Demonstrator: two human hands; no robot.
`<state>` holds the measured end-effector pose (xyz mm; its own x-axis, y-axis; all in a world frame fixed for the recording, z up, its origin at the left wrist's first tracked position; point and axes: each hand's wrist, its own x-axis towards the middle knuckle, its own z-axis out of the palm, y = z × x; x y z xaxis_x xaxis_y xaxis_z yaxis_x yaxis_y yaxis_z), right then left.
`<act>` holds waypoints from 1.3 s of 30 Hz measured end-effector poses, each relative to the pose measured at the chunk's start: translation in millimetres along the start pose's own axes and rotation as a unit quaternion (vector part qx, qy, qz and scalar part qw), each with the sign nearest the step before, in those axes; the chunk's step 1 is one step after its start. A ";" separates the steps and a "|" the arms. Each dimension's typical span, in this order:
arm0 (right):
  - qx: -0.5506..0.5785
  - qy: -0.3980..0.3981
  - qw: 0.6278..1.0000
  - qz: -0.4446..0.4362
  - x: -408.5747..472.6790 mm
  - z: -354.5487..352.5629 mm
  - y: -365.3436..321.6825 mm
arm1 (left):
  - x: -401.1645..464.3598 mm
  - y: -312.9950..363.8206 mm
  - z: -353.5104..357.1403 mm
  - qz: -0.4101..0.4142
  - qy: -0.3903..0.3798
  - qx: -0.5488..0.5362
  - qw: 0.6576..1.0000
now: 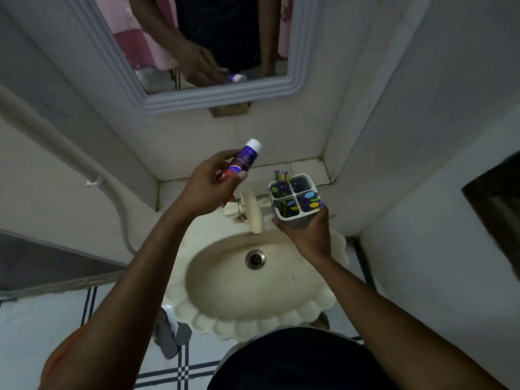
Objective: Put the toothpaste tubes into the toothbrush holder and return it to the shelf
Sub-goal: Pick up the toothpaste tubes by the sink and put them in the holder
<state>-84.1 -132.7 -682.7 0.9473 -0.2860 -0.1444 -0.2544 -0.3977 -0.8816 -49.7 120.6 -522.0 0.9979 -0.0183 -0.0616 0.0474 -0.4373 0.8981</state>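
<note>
My left hand (208,187) grips a purple toothpaste tube (245,156) with a white cap pointing up and away; a red part shows lower in my fingers. My right hand (308,235) holds a white toothbrush holder (296,199) from below, upright, over the back rim of the sink. The holder has four compartments; several colourful toothbrushes stand in three of them, and the back right one looks dark and bare. The tube is to the left of the holder and apart from it.
A cream scalloped sink (253,291) with a drain lies below my hands, its tap (251,211) between them. A tiled ledge (306,167) runs behind the sink. A framed mirror (197,52) hangs above. White walls close in on both sides.
</note>
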 end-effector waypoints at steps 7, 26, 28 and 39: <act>0.012 -0.038 0.999 -0.021 2.2 -19.5 0.7 | 37.5 47.8 53.0 0.059 -0.052 0.349 0.934; 0.008 -0.049 0.999 -0.021 4.5 -29.6 -5.7 | 64.8 18.2 81.0 0.046 0.039 0.126 0.990; 0.007 -0.043 0.999 -0.017 3.3 -27.5 -7.1 | 54.3 0.2 67.1 0.018 0.076 0.040 0.996; -0.001 0.005 1.000 -0.003 -9.5 -2.0 -10.8 | 17.4 -133.3 10.0 -0.098 0.151 0.054 0.982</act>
<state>-90.8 -127.4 -670.9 0.9470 -0.2919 -0.1343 -0.2487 -0.4013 -0.8815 -39.1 169.6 -647.1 0.9380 0.3368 -0.0825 0.2522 -0.4995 0.8288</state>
